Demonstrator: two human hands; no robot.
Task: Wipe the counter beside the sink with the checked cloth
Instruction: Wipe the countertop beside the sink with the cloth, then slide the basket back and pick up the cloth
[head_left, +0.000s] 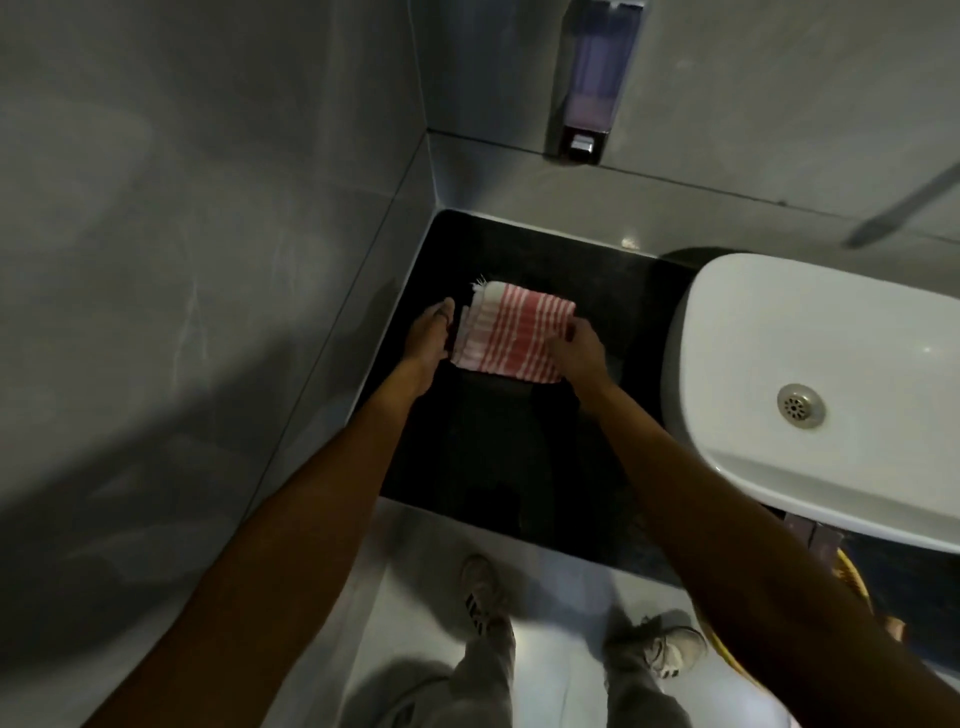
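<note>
Two bare forearms reach forward and down from the viewer, past a pair of shoes (485, 592) on a pale tiled floor. Beyond them lies a glossy black counter (519, 441), wedged between a grey tiled wall on the left and a white sink (779, 338) on the right. Near the counter's far half sits the checked cloth (511, 332), red and white, folded into a thick pad with a frayed edge at its far left corner. The left hand (428, 338) rests beside the cloth's left edge, fingers loose and extended, touching or nearly touching it (hard to tell which). The right hand (576, 348) presses on the cloth's right edge, fingers curled onto the fabric. The cloth looks soft, light and limp, so it would likely bunch unless held flat under a palm. The polished counter should let it slide easily. Farther back, a soap dispenser (589, 83) hangs on the rear wall.
</note>
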